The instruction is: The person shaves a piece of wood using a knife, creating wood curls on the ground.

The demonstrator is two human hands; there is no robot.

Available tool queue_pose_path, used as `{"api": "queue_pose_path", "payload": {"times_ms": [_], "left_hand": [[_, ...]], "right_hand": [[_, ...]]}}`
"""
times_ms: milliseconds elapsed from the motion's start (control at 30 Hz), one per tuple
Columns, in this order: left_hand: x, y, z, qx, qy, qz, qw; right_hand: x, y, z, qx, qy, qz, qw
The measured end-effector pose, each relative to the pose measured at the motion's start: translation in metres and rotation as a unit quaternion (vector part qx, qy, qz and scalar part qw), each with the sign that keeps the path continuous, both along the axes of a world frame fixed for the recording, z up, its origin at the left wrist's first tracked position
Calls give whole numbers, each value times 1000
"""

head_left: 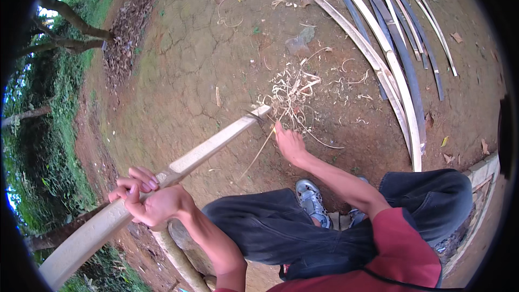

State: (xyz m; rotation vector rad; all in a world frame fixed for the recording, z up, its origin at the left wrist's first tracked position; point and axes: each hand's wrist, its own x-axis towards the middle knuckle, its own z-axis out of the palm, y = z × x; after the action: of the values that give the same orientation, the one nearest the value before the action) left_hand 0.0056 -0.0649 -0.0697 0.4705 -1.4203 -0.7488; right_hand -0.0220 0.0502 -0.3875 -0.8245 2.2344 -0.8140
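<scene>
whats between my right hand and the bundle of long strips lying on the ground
In the head view, between the right hand and the long strips lie a pile of pale shavings and bare cracked dirt.

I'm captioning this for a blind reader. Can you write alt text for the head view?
A seated person's left hand grips a long pale bamboo slat while the right hand works a blade at its far end, above a pile of shavings on bare cracked dirt ground. More split strips lie to the right.
</scene>
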Motion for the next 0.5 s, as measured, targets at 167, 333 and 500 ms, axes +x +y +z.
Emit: {"api": "queue_pose_path", "payload": {"times_ms": [167,333,500], "left_hand": [[12,-11,-2,-22,-15,10,1000],[10,-15,6,6,13,20,1000],[5,-15,-1,2,11,2,1000]], "right_hand": [[-8,-3,117,-137,-170,24,975],[5,-3,84,-129,-116,53,983],[-9,-6,29,-99,-46,-8,994]]}}
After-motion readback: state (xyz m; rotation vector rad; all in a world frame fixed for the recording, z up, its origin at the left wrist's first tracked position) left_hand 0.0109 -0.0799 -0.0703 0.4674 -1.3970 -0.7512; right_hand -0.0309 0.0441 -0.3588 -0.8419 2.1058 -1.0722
